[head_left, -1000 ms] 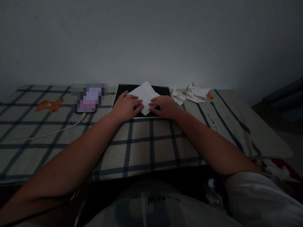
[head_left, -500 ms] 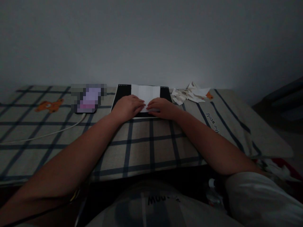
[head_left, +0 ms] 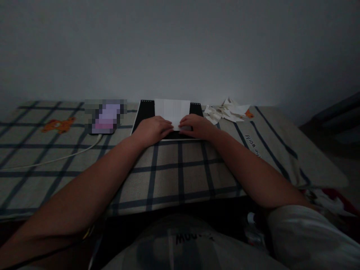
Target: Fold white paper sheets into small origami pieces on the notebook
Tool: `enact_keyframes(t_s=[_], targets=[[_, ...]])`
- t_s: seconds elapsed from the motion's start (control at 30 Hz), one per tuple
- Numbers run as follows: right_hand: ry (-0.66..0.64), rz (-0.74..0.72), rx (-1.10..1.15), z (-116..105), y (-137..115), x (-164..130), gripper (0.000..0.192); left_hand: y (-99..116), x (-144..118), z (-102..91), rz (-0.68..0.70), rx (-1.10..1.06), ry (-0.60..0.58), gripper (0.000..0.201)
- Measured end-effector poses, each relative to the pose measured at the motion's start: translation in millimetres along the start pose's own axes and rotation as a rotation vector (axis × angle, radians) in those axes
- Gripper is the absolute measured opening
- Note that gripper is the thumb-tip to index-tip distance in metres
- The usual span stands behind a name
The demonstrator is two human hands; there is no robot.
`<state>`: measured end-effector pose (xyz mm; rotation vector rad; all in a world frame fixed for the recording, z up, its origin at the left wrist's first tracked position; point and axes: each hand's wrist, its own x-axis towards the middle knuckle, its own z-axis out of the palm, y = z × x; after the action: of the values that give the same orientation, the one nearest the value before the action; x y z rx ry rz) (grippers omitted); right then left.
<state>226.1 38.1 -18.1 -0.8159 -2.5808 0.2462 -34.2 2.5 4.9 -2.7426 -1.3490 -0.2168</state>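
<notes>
A white sheet of paper with faint crease lines lies over a black board or notebook that has a row of small holes along its far edge. My left hand is at the sheet's near left corner, thumb and fingers closed on its edge. On the near right corner, my right hand grips the paper in the same way, fingers curled inward. The fingertips of both hands point at each other with a small gap between them. Part of the near edge is hidden under the fingers.
Left of the board lies a phone, its screen blurred, with a white cable plugged in. Torn paper scraps are piled to the right. A checked tablecloth covers the table, which meets a grey wall.
The sheet's near edge has moved slightly away from me and the paper looks flatter and a little wider. My right hand has shifted slightly right, widening the gap between the hands.
</notes>
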Motion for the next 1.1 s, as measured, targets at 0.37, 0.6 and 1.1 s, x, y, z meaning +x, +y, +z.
enact_keyframes(t_s=[0.37,0.6,1.1], targets=[[-0.037,0.063,-0.014,-4.7,-4.7,2.4,0.029,8.3,1.5,-6.7,-0.111,0.069,-0.037,0.038],[0.050,0.175,-0.017,-5.9,-6.6,3.8,0.028,8.9,-0.6,-6.0,-0.185,0.096,0.047,0.041],[0.190,0.336,-0.034,-0.5,-15.1,8.7,0.029,18.9,-2.6,-4.6,-0.008,0.094,0.297,0.038]])
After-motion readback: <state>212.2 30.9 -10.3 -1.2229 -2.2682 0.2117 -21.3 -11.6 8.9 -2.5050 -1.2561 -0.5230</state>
